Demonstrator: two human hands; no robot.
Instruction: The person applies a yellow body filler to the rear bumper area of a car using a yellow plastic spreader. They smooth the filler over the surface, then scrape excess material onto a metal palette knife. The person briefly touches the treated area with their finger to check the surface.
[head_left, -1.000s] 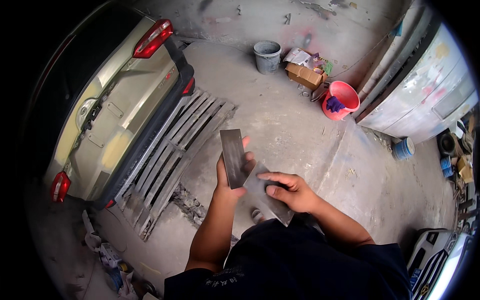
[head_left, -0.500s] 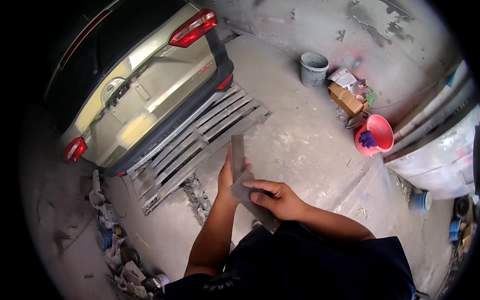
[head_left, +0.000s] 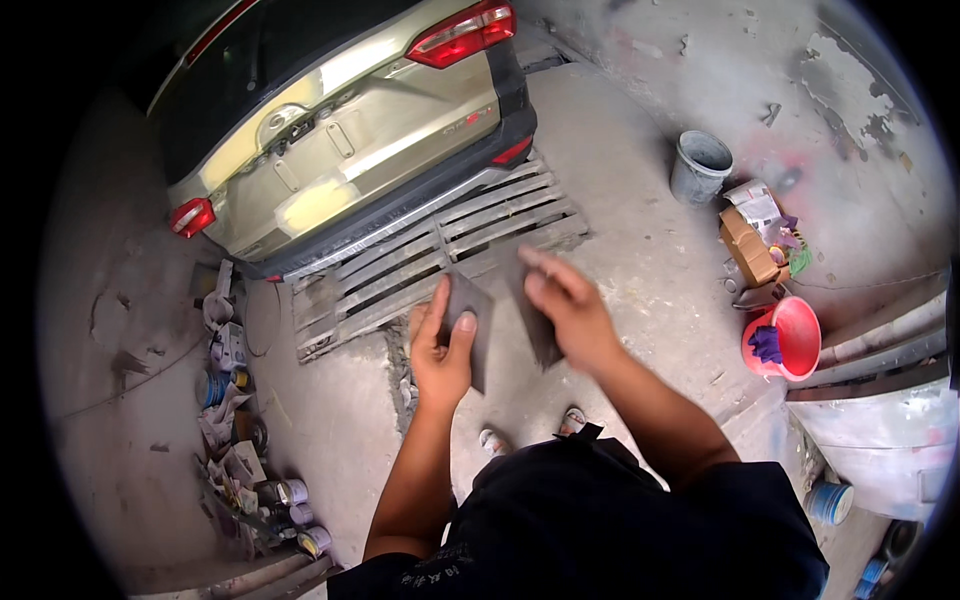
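My left hand (head_left: 440,355) is closed round a flat grey oblong block (head_left: 470,325), with the thumb lying on its face and the fingers along its far side. To the right, my right hand (head_left: 575,310) grips a dark grey sheet (head_left: 538,325) that looks like sandpaper. Motion blurs this hand and the sheet. A narrow gap separates the two pieces. Beyond my hands stands a pale gold car tailgate (head_left: 375,155) with dull yellowish patches on its panel.
A slatted wooden pallet (head_left: 400,275) lies by the car's bumper. At right are a grey bucket (head_left: 690,180), a cardboard box (head_left: 748,250) and a red bucket (head_left: 800,335) with a purple cloth over its rim. Cans and scraps (head_left: 240,465) line the left.
The sheet has come away from the block, and my hands have moved apart, the right one swinging up and forward. The view has turned, so the car and buckets sit further right.
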